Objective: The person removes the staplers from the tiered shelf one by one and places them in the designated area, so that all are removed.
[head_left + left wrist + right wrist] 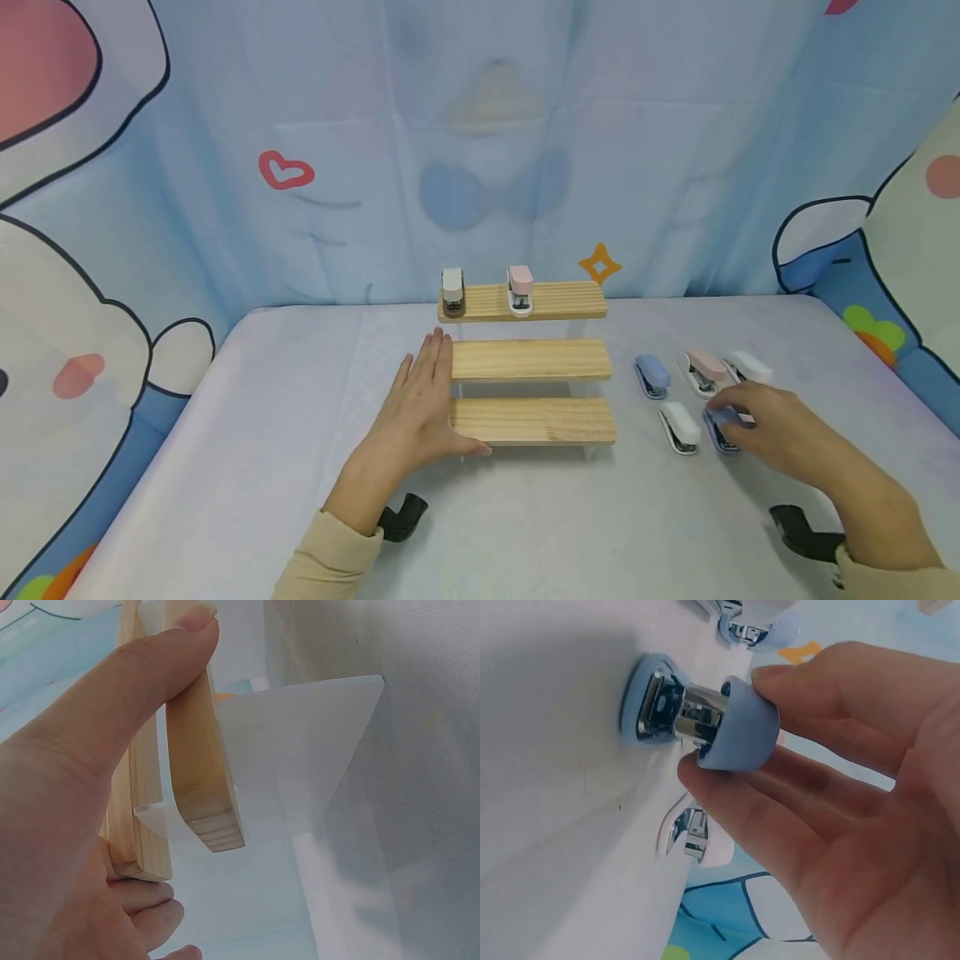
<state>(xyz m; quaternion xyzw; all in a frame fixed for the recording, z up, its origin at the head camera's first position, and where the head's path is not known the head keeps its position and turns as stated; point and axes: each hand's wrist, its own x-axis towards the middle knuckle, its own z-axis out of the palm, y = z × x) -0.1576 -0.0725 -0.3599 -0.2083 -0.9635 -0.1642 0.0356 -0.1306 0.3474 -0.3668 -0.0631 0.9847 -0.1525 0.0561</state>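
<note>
My right hand (787, 433) pinches a blue stapler (744, 731) between thumb and fingers; its base sits at the white tabletop. Around it are a white stapler (680, 425) to the left, another blue stapler (652, 373), a pink stapler (703, 371) and a second white one (747, 367) behind. With fingers straight, my left hand (412, 417) rests along the left end of a three-step wooden display rack (532, 361), thumb on the lowest board (196, 757). On the top board stand a white-topped dark stapler (453, 292) and a pink-and-white stapler (520, 290).
Translucent side panels (300, 735) support the boards. A white cloth (525, 525) covers the table. Behind hangs a blue cartoon-print curtain (360, 242), close to the top step. Both wrists wear black camera mounts (403, 518).
</note>
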